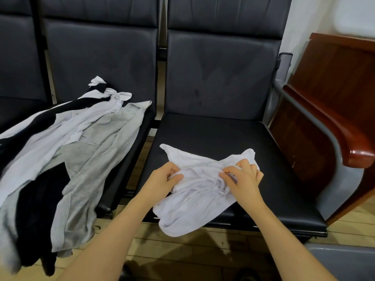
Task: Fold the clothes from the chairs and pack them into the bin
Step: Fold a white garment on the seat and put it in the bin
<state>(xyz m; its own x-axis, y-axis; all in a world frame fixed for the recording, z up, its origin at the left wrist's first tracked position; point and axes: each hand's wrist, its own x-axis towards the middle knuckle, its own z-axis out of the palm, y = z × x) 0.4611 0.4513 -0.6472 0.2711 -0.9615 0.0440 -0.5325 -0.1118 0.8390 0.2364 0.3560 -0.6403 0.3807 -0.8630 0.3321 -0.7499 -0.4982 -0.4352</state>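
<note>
Both hands, left hand and right hand, pinch the crumpled white cotton garment on the right black padded chair seat; its near edge overhangs and could slide floorward if released.

garment on right seat, pile left
</note>
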